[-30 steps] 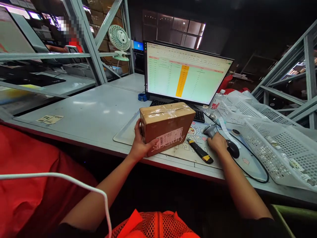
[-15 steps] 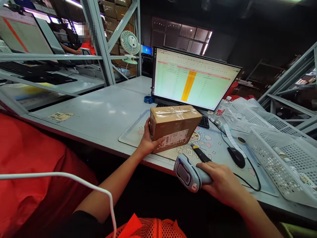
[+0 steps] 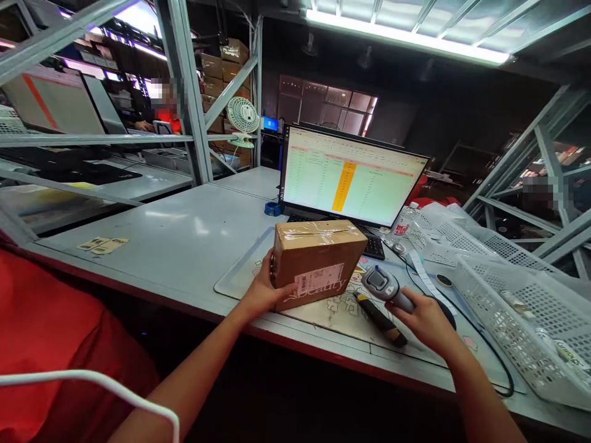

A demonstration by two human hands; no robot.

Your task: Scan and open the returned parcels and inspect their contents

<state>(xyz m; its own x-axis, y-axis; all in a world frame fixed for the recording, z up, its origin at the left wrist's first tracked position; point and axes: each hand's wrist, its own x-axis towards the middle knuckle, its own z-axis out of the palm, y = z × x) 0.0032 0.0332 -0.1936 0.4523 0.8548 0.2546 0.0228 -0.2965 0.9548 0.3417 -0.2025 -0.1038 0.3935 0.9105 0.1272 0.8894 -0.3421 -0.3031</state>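
Observation:
A taped cardboard box stands at the front of the desk mat, a white label on its near side. My left hand grips its left end, thumb across the front face. In my right hand is a grey barcode scanner, its handle wrapped by my fingers and its head just above the mat, to the right of the box. Between the box and my right hand lies a black and yellow utility knife. The computer mouse is mostly hidden behind my right hand.
A monitor and a keyboard stand behind the box. White perforated baskets line the right side. Blue tape lies left of the monitor. A white cable crosses the lower left. A person sits beyond the frame at left.
My right hand has moved the scanner from the desk's front edge up over the mat, beside the box. My left hand keeps its hold on the box. The view has tilted upward.

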